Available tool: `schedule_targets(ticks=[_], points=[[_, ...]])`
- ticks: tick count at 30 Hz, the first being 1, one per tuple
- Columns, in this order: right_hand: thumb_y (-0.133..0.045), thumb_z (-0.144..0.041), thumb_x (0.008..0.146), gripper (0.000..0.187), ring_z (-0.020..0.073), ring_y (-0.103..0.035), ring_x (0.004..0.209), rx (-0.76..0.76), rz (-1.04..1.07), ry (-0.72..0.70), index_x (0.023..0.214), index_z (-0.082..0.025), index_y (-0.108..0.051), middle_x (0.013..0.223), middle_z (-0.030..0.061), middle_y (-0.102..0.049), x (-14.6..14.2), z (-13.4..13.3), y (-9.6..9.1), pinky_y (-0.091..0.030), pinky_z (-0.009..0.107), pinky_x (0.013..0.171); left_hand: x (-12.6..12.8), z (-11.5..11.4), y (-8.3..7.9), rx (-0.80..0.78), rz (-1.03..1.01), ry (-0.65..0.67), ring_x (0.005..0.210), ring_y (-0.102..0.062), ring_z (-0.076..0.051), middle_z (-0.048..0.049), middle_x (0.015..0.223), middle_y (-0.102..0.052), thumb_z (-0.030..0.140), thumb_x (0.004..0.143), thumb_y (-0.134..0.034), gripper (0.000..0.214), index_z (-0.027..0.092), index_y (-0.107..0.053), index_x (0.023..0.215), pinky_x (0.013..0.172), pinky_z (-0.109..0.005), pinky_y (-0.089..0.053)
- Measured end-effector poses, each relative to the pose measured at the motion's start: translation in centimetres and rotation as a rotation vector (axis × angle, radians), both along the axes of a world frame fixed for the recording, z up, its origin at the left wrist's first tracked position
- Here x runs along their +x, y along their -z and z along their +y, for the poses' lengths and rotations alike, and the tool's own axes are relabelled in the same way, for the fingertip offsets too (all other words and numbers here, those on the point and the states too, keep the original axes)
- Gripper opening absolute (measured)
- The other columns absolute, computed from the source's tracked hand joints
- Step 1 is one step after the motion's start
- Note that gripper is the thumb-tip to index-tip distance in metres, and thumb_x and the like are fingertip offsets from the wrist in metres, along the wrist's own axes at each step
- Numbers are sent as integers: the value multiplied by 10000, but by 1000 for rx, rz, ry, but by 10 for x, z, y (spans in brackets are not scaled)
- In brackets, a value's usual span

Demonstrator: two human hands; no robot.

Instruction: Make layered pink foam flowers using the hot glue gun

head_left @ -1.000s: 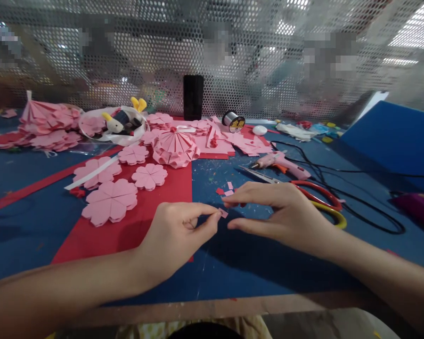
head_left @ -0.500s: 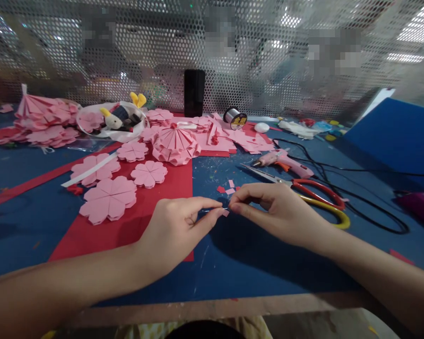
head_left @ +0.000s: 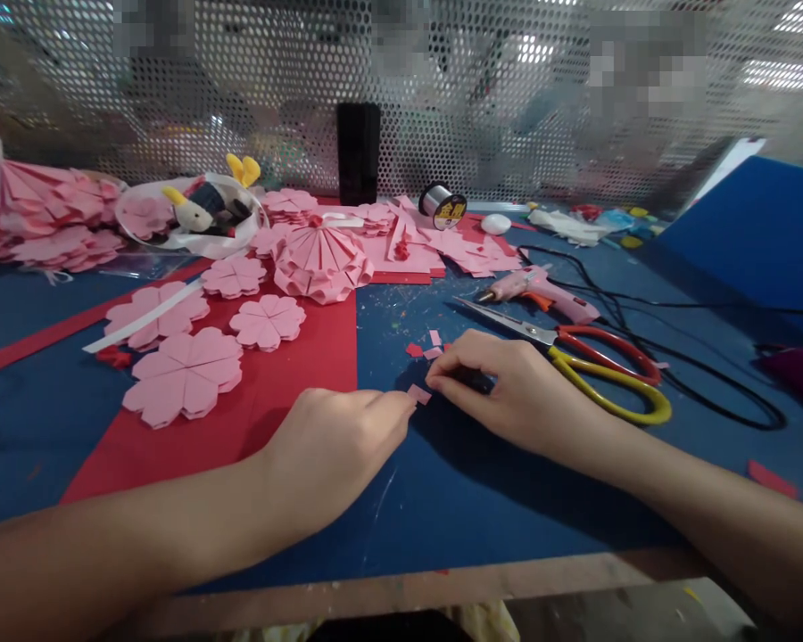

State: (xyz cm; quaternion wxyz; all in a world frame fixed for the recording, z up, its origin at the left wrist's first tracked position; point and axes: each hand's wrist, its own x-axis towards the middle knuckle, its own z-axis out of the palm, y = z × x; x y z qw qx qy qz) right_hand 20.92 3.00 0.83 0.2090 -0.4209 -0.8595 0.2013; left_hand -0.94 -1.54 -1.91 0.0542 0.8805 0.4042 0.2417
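Note:
My left hand (head_left: 348, 450) is closed, thumb and fingers pinched together just above the blue table. Opposite it, my right hand (head_left: 509, 379) also pinches, its fingertips a short gap away. What either pinch holds is too small or hidden to make out. Between the fingertips shows a small pink paper scrap (head_left: 419, 394); whether a finger touches it I cannot tell. Just beyond lie a few more scraps, among them a red paper piece (head_left: 414, 350). Large scissors (head_left: 539, 333) with red and yellow handles lie behind my right hand.
Pink paper flowers (head_left: 186, 374) lie on red paper (head_left: 294, 383) at left, before a folded pink paper lantern shape (head_left: 322, 259). Behind the scissors are a pink glue gun (head_left: 542, 290) and its black cord. A line spool (head_left: 442, 203) and dark phone (head_left: 358, 153) stand at the back.
A thin clear strand showed between my fingertips before; now I cannot see it. My left fingers have closed more and turned knuckles-up. The view has shifted slightly.

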Motion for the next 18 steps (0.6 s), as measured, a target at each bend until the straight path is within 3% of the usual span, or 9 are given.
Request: schedule_targets(ticks=[6,18], points=[[-557,-125,883,129,161,-586,789,95,2,-103,800,-169,-646,797,54,-677,-1,1,6,-465,276,711,-2,-2,-4,30,216,78,665,-685,-155,-46,762,-715,127,978,-415,268,145,-668,1065,594,-227,-524],[-505,-140,921,149,173,-565,771,181,-50,-146,845,-170,-629,789,63,-637,0,3,11,-452,286,705,-2,-2,-3,98,328,101,584,-666,-163,-30,755,-693,60,899,-487,267,113,-648,1106,437,-233,-416]])
